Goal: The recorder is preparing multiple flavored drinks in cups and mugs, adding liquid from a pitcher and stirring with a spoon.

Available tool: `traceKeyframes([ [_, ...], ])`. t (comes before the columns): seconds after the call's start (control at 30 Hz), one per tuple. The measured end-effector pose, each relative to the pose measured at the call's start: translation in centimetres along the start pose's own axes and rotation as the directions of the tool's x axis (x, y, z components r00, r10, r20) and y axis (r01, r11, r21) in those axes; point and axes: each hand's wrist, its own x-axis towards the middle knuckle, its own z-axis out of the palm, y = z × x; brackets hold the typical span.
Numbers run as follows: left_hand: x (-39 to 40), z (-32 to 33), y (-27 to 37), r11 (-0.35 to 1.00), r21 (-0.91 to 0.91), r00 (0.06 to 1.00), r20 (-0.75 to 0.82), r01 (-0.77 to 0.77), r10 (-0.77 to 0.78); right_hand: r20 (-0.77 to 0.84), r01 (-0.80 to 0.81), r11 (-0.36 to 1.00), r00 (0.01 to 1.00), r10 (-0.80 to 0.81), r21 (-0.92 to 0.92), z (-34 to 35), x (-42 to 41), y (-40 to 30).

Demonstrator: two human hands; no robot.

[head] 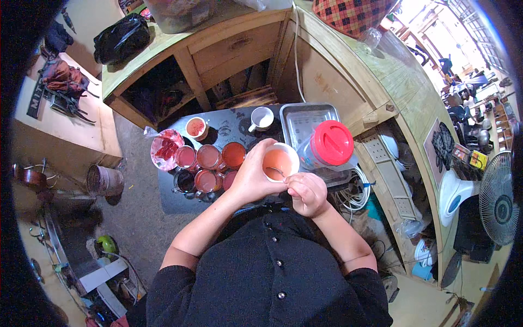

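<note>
My left hand (250,175) is wrapped around a white cup (295,154) of orange-pink liquid. A metal spoon (276,170) dips into that liquid, its handle pinched by the fingers of my right hand (307,193) at the cup's near rim. Left of the cup, several glass mugs of reddish drink (209,157) stand close together, one mug (186,182) looking dark inside. Behind them are a cup with red residue (196,127) and a white mug (262,118). An opened plastic packet with red contents (166,149) rests at the left.
A plastic jar with a red lid (331,143) stands on a metal tray (309,112) at the right of the dark low table (171,200). Wooden counters (241,41) rise behind and right. Coiled white cable (359,192) lies below the tray. A bucket (105,180) stands on the floor.
</note>
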Motion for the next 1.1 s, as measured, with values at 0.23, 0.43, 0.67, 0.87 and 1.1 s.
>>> traceKeyframes([
  [0.23,0.0,0.4,0.1,0.999,-0.034,1.0,0.012,0.002,-0.001,0.082,0.107,0.993,0.991,-0.104,-0.042,-0.2,0.3,0.4],
  [0.43,0.0,0.5,-0.3,0.998,0.033,0.998,0.025,-0.053,0.052,0.147,0.16,0.986,0.978,-0.151,-0.051,-0.5,1.0,1.1],
  [0.67,-0.1,0.3,-0.3,1.0,-0.018,1.0,0.015,-0.018,0.018,0.111,0.103,0.992,0.989,-0.095,-0.07,-0.9,0.6,1.2],
  [0.87,0.1,0.4,-0.4,1.0,-0.016,1.0,-0.006,-0.02,0.02,0.061,0.077,0.997,0.995,-0.078,0.016,-0.3,0.1,-0.3],
  [1.1,0.1,0.4,-0.3,0.999,0.029,0.999,-0.027,-0.037,0.038,0.013,0.042,0.997,0.999,-0.043,0.066,-0.1,-0.2,-0.1],
])
